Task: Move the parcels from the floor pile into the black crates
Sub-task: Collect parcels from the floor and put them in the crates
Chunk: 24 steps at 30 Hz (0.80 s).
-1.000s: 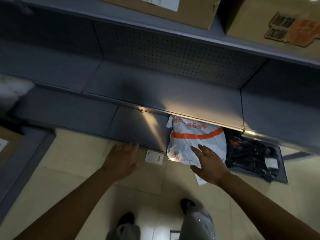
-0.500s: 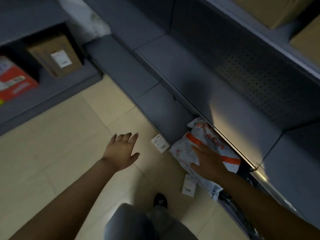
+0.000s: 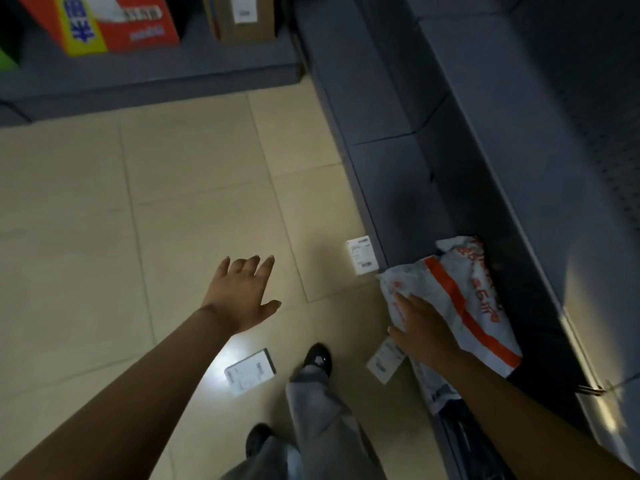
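Note:
A white plastic parcel with an orange stripe (image 3: 467, 306) lies half under the grey bottom shelf (image 3: 519, 168) on the right. My right hand (image 3: 424, 329) lies on the parcel's near-left corner, finger and thumb closing on its edge. Just below it a dark black parcel (image 3: 464, 431) pokes out from under the shelf, mostly hidden by my right arm. My left hand (image 3: 242, 292) hovers over the tiled floor with its fingers spread, holding nothing. No black crate is in view.
Loose white labels lie on the floor (image 3: 362, 254), (image 3: 249, 370), (image 3: 384, 362). My feet stand at bottom centre. A low grey shelf (image 3: 156, 77) at the back carries an orange and yellow box (image 3: 114, 22) and a brown carton (image 3: 242, 15).
The view has swung left and down. My right hand has slid from the parcel's face to its near corner. The left hand stays spread over the floor.

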Tool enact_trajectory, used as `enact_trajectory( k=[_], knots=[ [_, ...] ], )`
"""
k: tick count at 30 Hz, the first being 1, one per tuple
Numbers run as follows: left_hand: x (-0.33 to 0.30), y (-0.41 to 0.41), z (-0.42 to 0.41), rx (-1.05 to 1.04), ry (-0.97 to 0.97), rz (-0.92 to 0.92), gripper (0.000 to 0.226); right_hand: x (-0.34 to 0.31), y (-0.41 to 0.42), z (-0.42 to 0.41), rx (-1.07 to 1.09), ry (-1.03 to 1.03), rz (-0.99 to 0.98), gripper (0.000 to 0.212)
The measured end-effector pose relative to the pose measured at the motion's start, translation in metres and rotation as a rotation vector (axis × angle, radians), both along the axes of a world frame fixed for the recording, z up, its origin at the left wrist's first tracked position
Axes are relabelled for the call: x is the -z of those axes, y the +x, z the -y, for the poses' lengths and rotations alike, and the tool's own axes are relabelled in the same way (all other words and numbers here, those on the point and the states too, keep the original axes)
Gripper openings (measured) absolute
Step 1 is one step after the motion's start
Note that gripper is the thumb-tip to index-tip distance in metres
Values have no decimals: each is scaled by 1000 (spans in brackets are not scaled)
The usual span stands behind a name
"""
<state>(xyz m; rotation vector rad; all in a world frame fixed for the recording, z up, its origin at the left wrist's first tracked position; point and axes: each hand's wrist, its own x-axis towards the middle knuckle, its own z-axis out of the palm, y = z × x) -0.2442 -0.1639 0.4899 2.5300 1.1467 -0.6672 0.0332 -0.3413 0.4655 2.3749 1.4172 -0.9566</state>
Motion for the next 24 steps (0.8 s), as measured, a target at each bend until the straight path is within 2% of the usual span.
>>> enact_trajectory(
  k=[9,15,21,24],
  knots=[
    [140,-10,43,-100,-1,44,88,147,-15,22,3,-50,40,76],
    [280,30,41,-81,47,87,89,272,26,8,-78,6,152,72],
    [430,73,14,-17,129,161,86,432,90,-30,-16,63,40,67],
    [492,91,-6,-21,126,131,90,498,110,-54,-63,75,113,68]
  ],
)
